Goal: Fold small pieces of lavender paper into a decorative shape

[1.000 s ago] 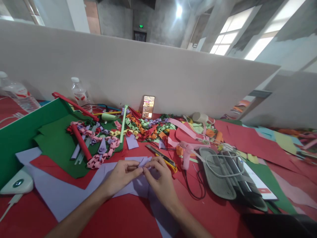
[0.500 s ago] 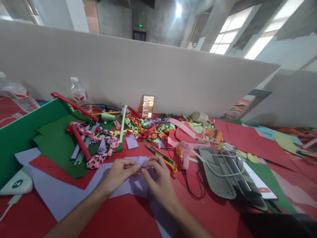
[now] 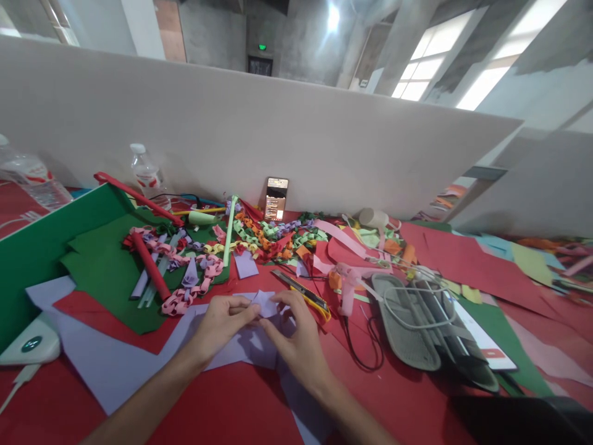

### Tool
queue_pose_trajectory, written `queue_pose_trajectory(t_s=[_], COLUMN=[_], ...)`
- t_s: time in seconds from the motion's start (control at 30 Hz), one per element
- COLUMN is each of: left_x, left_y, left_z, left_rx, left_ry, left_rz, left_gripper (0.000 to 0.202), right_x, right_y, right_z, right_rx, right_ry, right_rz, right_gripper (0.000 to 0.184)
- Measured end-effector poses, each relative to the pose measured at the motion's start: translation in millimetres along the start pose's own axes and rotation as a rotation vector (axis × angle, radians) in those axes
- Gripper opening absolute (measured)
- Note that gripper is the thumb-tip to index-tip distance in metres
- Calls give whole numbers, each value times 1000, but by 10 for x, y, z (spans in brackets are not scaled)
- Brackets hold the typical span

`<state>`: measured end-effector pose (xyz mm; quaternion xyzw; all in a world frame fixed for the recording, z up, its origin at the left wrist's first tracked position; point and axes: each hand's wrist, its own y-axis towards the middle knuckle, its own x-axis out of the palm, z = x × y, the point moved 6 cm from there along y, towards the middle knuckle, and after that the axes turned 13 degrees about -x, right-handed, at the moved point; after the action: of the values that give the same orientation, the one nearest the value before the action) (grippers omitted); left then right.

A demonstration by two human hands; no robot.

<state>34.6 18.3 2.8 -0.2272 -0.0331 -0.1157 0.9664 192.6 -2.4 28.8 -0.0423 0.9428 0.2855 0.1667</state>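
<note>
Between my hands, above larger purple sheets [image 3: 88,346], is a small folded piece of purple paper [image 3: 265,304]. My left hand [image 3: 225,322] pinches its left side between thumb and fingers. My right hand [image 3: 296,334] is at its right side, with the index finger curved over the edge and the thumb tip close below; the fingers stand a little apart. The paper's lower part is partly hidden by my fingers. Just beyond my right hand lies a yellow and black utility knife [image 3: 303,292].
A pink glue gun [image 3: 348,287] with a black cable lies right of the knife, beside a grey case [image 3: 403,327]. Colourful paper chains [image 3: 259,238] spread behind my hands. A phone [image 3: 277,199] leans on the white partition [image 3: 278,136]. Water bottles [image 3: 147,173] stand at the back left.
My right thumb and index finger have spread slightly apart, and more of the small purple paper shows between my hands. My left hand stays nearly in place. The phone's screen picture has changed.
</note>
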Motion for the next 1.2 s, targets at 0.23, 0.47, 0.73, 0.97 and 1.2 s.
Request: queue_pose_trajectory(t_s=[0.23,0.47,0.73,0.97,1.2], left_x=[27,-1,3,70,95], left_y=[-7,4,-22,-56,-26], left_z=[31,38,111,122,61], left_rx=[111,94,91,148,121], left_ry=[37,19,115,214,133], left_rz=[-29,-13,16,-35,-97], left_gripper=[27,28,29,30,32], right_x=[114,24,-148,-103,-119], right_y=[-15,9,32,19,117], right_z=[135,44,-126,-105,-12], right_rx=[210,47,-380,-412,-105], right_ry=[315,200,-268,-331,-110], right_rz=[-10,-76,-245,-311,-188], right_gripper=[31,37,34,22,9])
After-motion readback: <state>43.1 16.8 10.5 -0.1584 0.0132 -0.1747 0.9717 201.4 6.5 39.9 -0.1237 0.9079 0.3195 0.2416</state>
